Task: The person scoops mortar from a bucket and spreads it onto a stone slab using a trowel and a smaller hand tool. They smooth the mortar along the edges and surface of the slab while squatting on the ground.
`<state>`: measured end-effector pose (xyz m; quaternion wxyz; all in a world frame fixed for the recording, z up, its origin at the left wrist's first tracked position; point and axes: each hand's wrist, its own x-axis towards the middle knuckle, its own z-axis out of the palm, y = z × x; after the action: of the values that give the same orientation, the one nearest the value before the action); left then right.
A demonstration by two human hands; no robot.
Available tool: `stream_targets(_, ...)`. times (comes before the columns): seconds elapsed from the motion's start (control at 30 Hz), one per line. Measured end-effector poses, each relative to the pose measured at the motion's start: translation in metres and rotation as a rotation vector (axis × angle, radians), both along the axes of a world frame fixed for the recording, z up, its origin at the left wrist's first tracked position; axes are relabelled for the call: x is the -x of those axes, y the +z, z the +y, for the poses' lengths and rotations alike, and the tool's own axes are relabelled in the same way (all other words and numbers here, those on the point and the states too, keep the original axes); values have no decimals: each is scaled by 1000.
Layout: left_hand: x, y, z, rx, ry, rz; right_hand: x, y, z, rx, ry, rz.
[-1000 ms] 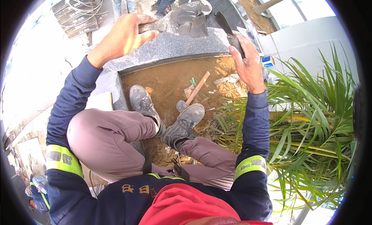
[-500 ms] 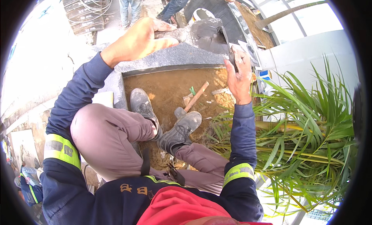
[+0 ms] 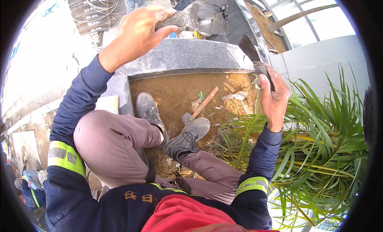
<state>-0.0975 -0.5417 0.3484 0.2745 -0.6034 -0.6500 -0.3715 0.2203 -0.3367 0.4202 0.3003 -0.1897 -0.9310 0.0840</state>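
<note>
My left hand (image 3: 137,32) is closed round the handle of a wide, flat trowel (image 3: 197,17), held up over the far stone ledge (image 3: 187,56). Dark grey paste (image 3: 223,10) clings to the trowel's blade, mostly toward its far end. To the right, my right hand (image 3: 275,92) grips a putty knife (image 3: 248,46) by its dark handle. The knife's blade points up and to the left, apart from the trowel. Below both hands, a wooden-handled hammer (image 3: 205,101) lies on the soil beside my shoe.
The polished grey ledge borders a bed of brown soil (image 3: 171,85) where my feet rest. A leafy palm (image 3: 319,144) fills the right side. Stacked boxes (image 3: 91,18) with coiled wire stand at the far left. Other people's legs (image 3: 135,1) show at the far edge.
My right hand has moved right and down with the putty knife, drawing it away from the trowel. The trowel has risen slightly, and the paste on it looks more spread out.
</note>
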Motion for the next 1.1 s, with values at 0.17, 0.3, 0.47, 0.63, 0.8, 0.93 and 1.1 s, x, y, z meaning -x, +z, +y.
stream_targets(0.17, -5, 2, -2, 30, -18, 66, 6, 33, -11, -58, 40, -76)
stream_targets(0.3, -8, 2, 0, 27, -48, 59, 16, 39, -8, -55, 67, -82)
stream_targets(0.47, -11, 7, -2, 57, -73, 122, 23, 32, 6, -155, 85, -58)
stream_targets(0.63, -2, 5, -8, 67, -65, 214, 34, 20, 7, -181, 62, -68)
stream_targets(0.8, -5, -1, -6, 81, -4, 154, 32, 14, 13, -240, 1, 11)
stream_targets(0.93, 1, -4, -8, 77, -20, 163, 35, 11, 0, -197, 104, -6)
stream_targets(1.1, -13, 12, -11, 264, 22, 43, 43, 8, 5, -234, 118, -61)
